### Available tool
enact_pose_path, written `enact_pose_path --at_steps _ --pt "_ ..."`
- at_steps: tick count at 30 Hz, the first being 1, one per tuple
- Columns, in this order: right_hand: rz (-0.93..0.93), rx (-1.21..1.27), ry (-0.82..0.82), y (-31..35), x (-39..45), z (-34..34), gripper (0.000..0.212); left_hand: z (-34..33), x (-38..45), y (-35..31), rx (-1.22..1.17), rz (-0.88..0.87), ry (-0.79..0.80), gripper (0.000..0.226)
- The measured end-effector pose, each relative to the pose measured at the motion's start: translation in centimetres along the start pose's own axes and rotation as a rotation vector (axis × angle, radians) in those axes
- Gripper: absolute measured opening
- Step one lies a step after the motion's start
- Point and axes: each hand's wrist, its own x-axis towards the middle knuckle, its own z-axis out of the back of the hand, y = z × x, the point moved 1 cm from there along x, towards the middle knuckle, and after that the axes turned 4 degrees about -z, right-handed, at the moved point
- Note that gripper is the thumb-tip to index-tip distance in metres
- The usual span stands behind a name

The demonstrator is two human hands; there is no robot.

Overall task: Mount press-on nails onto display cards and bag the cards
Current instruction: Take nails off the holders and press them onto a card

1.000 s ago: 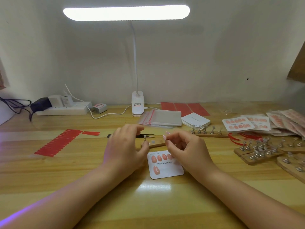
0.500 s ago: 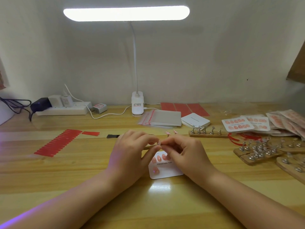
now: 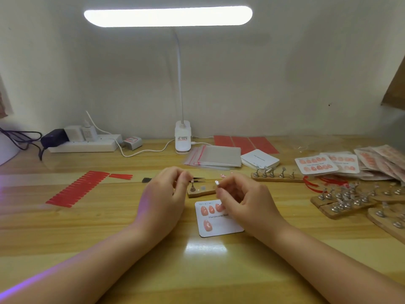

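The left hand (image 3: 163, 198) has curled fingers over a metal stand (image 3: 192, 188) on the wood block (image 3: 200, 191); whether it pinches it I cannot tell. The right hand (image 3: 245, 199) pinches a nail (image 3: 217, 183) above the card (image 3: 219, 222), which lies near-centre on the table (image 3: 109, 227)

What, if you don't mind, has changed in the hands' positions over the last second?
Half a second ago the fingertips met above the display card. Now the hands have drawn apart: the left hand moved left with fingers curled near the peg on the wooden holder strip, while the right hand pinches a small pale piece. The card, tweezers and bag stack stayed put.
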Motion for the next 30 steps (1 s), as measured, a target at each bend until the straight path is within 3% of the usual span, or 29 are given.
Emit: enact_pose_path --at_steps 7,16,30 --pt "-0.182 0.021 0.004 -0.1 1.2 0.6 0.002 -0.3 0.3 1.2 0.123 0.203 0.180 0.022" --pt "-0.206 -0.315 0.054 0.1 3.1 -0.4 0.010 -0.2 0.4 1.1 0.042 0.211 0.156 0.023" --pt "-0.231 -0.538 0.085 0.2 3.5 -2.5 0.022 -0.6 0.3 1.8 0.071 0.235 0.151 0.023"
